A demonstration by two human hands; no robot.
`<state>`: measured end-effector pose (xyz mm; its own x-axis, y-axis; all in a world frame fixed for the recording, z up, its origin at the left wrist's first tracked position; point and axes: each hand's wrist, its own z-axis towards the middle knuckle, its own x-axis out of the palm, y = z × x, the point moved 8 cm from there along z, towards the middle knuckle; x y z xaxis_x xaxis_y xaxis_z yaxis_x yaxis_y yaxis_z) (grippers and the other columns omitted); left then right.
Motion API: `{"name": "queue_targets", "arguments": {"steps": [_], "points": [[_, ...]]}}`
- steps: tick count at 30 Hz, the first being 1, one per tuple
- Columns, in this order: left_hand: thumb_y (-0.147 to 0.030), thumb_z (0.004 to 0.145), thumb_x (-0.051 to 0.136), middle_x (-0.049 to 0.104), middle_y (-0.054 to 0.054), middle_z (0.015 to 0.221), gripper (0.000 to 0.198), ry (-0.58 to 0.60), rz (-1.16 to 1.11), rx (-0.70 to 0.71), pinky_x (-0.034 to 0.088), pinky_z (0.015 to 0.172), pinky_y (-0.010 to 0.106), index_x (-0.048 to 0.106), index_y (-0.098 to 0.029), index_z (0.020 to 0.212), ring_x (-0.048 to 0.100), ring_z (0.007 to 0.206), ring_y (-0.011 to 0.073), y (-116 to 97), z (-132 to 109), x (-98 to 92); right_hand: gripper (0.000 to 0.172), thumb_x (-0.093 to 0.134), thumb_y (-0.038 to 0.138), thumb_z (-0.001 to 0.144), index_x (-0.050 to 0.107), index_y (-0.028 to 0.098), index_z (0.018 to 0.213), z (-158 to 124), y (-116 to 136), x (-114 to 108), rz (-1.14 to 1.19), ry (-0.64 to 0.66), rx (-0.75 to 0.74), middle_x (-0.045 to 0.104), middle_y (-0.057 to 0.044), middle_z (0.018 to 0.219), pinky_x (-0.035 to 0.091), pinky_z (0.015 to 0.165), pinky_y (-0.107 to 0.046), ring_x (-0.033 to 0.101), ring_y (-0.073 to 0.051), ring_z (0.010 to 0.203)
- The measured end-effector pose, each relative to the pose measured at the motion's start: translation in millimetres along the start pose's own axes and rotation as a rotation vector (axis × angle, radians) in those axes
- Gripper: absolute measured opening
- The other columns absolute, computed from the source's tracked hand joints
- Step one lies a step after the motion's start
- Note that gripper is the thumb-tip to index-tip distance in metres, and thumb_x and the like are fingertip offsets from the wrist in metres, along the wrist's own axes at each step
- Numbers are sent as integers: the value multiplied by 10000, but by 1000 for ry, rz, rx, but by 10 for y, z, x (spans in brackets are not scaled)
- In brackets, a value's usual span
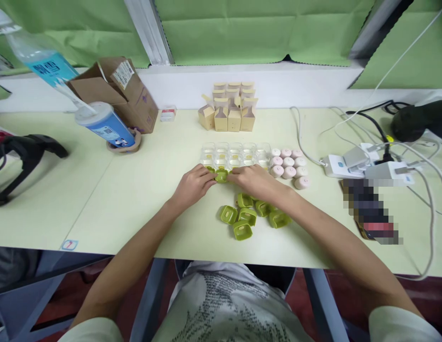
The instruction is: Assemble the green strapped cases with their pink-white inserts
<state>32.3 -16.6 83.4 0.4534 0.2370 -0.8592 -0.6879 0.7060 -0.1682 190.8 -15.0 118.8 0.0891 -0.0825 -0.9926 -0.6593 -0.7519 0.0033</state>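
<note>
A small green plastic cup (221, 175) sits between my two hands, just in front of rows of clear plastic cups (235, 153). My left hand (195, 184) grips its left side with closed fingertips. On the right side, my right hand (252, 179) has its fingers closed on the same cup. Parts of other green pieces show beside it, partly hidden by my fingers. Several loose green cups (242, 231) lie below my right wrist. Right of the clear cups stand several short pink and white cylinders (288, 162).
Small open cream boxes (234, 118) stand at the back. A cardboard box (135, 102), a blue tub (108, 126) and a bottle (46, 61) are back left. A power strip (343, 166) with cables and a blurred dark object (370, 209) lie on the right.
</note>
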Motion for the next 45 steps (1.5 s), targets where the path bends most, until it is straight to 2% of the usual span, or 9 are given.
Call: {"name": "queue_targets", "arguments": {"steps": [12,19,22,25,29,35,39,42,45], "points": [[-312,1115,638,773,90,1025,209,-71,21,33,609,794,381,797,-191,1178,659,1011,251,-88,37,-57,396,518,-75,999,729,136,1259,-37,-50,-13,-51,-25,-20,773,-103,1076,204,634,-347,609,-156,727],[-396,1102,664,790,116,1087,244,-81,87,-16,582,779,406,809,-228,1202,660,1038,279,-39,50,-191,279,527,99,1090,792,165,1149,-248,-167,-366,134,-127,15,790,-96,1045,301,673,-331,653,-198,808],[-388,1112,645,790,108,1085,235,-116,85,-74,575,784,402,811,-240,1189,675,1015,265,52,33,-254,255,662,116,1031,807,201,1223,-355,-140,-419,266,-51,-7,813,-95,1152,401,755,-329,723,-247,989],[-401,1113,641,771,97,1092,245,-103,21,-102,587,807,382,803,-232,1187,697,999,242,153,14,-264,398,743,101,967,781,204,1349,-412,-88,-355,236,46,-6,803,-134,1199,439,776,-337,722,-308,1150],[-428,1115,639,761,91,1083,265,-114,1,-96,588,810,361,798,-225,1174,716,1004,230,203,12,-276,419,736,69,941,772,174,1345,-422,-136,-219,120,159,101,797,-144,1090,381,670,-337,728,-332,1124],[-319,1125,600,777,94,1039,219,-163,15,-61,582,770,365,793,-219,1091,716,983,224,53,22,-268,375,748,119,949,773,176,1319,-426,-225,-77,163,318,204,804,-138,1119,361,622,-338,760,-310,1032],[-307,1113,624,774,88,1000,186,-264,-133,-60,610,745,359,785,-218,1085,717,902,202,-165,114,-434,328,761,217,975,778,178,1300,-530,-345,-419,252,67,174,817,-147,1142,504,778,-378,747,-345,1129],[-353,1079,719,772,83,1107,237,-250,-411,-30,645,709,287,756,-219,1270,746,896,163,-404,405,-592,431,791,350,974,710,215,1375,-676,-494,-761,598,-203,123,801,-118,1254,597,852,-402,778,-285,1054],[-438,1070,738,797,76,1151,318,-231,-514,56,669,719,254,759,-228,1307,790,920,159,-645,810,-768,461,870,438,900,704,238,1281,-768,-643,-958,995,-408,76,765,-93,1312,644,765,-356,784,-219,938]]}}
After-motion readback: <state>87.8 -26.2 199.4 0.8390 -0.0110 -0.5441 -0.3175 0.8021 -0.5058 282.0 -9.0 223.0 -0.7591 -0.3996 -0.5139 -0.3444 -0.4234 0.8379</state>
